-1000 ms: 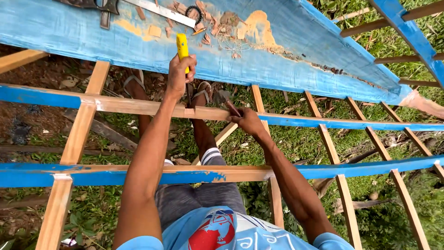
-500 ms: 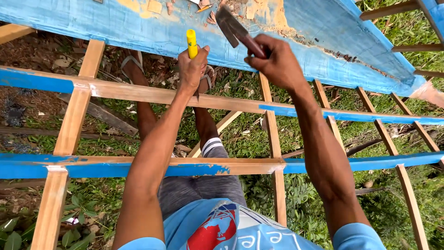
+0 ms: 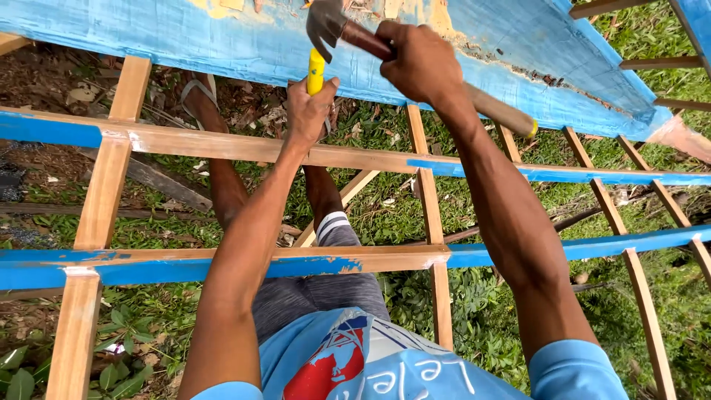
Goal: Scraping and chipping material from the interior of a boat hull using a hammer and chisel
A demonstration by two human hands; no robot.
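The person's left hand (image 3: pixel 309 111) is closing its fingers around a yellow-handled tool (image 3: pixel 316 71), gripping it upright so that only the yellow handle is showing above the fist; its working end is hidden behind the hand. The right hand (image 3: pixel 421 63) is wrapping tightly around the wooden handle of a hammer (image 3: pixel 444 78), well up towards the head. The dark metal head is sitting just above the top of the yellow handle, and whether the two are touching cannot be told. The handle's free end, ringed with a yellow band, is sticking out past the wrist to the right.

Both hands are working against a blue-painted plank (image 3: pixel 222 44) that is running across the top of the view, its paint flaking to bare wood near the hammer. Below it, a wooden frame (image 3: pixel 111 185) of pale ribs and blue-painted rails is crossing the scene, and the person is sitting between the rails, legs stretching out under them. One sandalled foot (image 3: pixel 198 96) is resting on the leaf-strewn ground, with grass (image 3: pixel 489 326) showing beneath the frame
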